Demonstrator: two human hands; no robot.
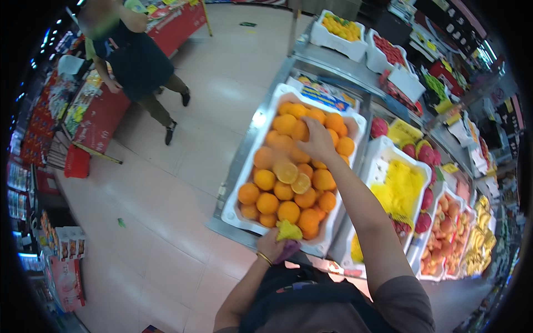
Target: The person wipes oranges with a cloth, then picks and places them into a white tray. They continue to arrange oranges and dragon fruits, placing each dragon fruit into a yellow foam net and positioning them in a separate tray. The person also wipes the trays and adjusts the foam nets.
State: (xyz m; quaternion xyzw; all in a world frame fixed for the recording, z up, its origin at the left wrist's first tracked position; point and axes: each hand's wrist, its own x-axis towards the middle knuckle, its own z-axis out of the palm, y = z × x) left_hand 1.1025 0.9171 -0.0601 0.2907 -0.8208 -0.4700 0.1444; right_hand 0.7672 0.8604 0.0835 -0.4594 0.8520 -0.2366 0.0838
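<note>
A white foam crate (230,212) full of oranges (267,203) lies in front of me on a metal-edged stand. In its upper half, my right hand (318,140) has its thumb and fingers around an orange (300,131). Two cut orange halves (286,172) rest face up on the whole fruit near the middle. At the crate's near edge, my left hand (270,246) grips a crumpled yellow foam net (289,230) together with a purple cloth (288,249). Part of that cloth is hidden by the hand.
Right of the oranges stands a white crate with yellow netting (397,187), beside dragon fruit (425,154), peach-coloured fruit (443,237) and bananas (479,237). Crates of yellow fruit (341,28) and red fruit (388,50) sit beyond. A person (133,66) stands across the tiled aisle (175,175).
</note>
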